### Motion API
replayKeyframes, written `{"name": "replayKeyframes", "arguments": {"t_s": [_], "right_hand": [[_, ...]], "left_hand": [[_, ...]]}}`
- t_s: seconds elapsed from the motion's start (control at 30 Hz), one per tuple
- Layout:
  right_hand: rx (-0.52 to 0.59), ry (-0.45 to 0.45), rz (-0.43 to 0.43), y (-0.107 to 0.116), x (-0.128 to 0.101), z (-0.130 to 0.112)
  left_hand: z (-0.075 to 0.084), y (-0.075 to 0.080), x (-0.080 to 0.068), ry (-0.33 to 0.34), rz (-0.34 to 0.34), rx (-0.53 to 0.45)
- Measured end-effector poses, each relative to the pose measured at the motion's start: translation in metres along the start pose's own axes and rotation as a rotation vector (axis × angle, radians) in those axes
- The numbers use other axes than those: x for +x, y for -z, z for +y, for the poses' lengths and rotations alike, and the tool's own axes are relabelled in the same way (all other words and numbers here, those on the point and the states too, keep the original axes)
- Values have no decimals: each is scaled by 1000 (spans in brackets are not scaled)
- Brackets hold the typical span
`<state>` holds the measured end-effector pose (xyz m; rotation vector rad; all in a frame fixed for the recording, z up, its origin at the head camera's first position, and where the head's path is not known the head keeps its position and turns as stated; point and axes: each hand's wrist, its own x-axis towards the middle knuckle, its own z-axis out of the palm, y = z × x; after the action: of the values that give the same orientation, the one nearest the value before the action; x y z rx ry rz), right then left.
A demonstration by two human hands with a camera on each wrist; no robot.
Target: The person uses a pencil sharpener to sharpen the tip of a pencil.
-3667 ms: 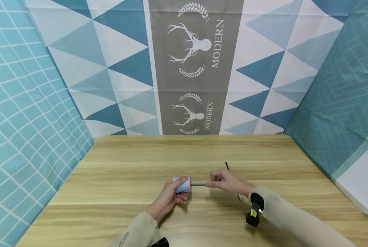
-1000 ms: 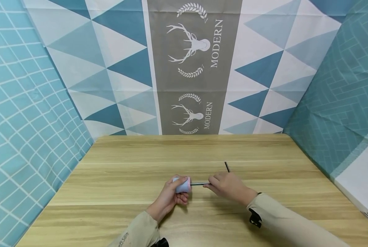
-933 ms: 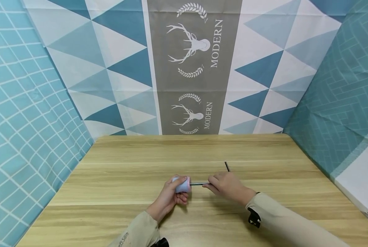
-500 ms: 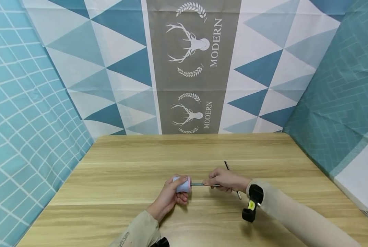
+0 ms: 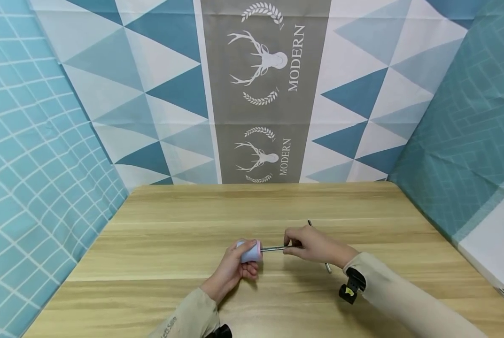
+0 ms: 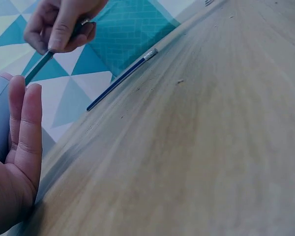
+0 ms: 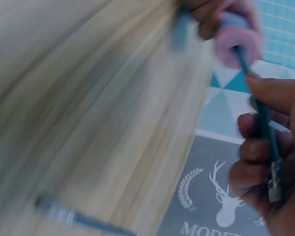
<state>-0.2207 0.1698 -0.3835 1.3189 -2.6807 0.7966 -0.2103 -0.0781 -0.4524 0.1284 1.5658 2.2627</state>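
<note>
I see left hand (image 5: 236,268) wrapped round the small pastel cylinder (image 5: 251,251), right hand (image 5: 313,245) pinching the thin metal rod (image 5: 273,249) entering it. Both look light; rod stiff, probably slippery, so grip near the cylinder.

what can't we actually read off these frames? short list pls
- Pencil tip: inside the sharpener, head and right wrist views; how deep it sits cannot be told.
- Sharpener body: largely wrapped by the left hand; cut off at the left wrist view's edge.
- Second pencil on the table: its middle is hidden behind the right hand, head view.
- Right wrist view: motion-blurred, table detail unreadable.
</note>
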Motion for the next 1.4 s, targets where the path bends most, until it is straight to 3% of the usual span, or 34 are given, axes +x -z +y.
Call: {"name": "replayKeyframes", "arguments": {"t_s": [0.1, 0.23, 0.3, 0.37, 0.43, 0.5, 0.67, 0.77, 0.83, 0.9, 0.97, 1.03, 1.2, 1.3, 1.4], "right_hand": [[-261, 168, 91, -7, -3, 2], [-569, 358, 303, -23, -4, 7], [-611, 411, 384, -30, -2, 10], [-581, 417, 412, -35, 0, 10], [-484, 350, 376, -37, 2, 9], [-306, 211, 285, -35, 3, 5], [372, -317, -4, -22, 10, -2], [694, -622, -171, -17, 14, 3], [820, -756, -270, -16, 13, 7], [866, -797, -323, -17, 10, 12], [863, -747, -320, -17, 7, 13], [806, -649, -265, -16, 3, 12], [572, -373, -129, -2, -8, 7], [277, -135, -55, 3, -13, 6], [-212, 193, 43, 1, -13, 4]], "left_hand": [[0, 1, -1, 0, 8, -4], [-1, 2, -2, 4, 17, -8], [0, 2, -2, 6, 15, -7], [0, 2, -2, 10, 11, -9], [0, 2, -1, 16, 12, -14], [1, 1, -1, 22, 16, -19], [2, 1, -1, 17, 24, -1], [2, 1, -3, 12, 23, 17], [0, 0, -4, 13, 17, 29], [-1, 0, -5, 15, 10, 39], [-2, -1, -6, 16, 4, 47], [-3, 0, -6, 15, -6, 43], [-1, 1, -4, 10, -21, 21], [0, 0, -3, 9, -12, 12], [1, 0, -2, 7, -10, 7]]}}
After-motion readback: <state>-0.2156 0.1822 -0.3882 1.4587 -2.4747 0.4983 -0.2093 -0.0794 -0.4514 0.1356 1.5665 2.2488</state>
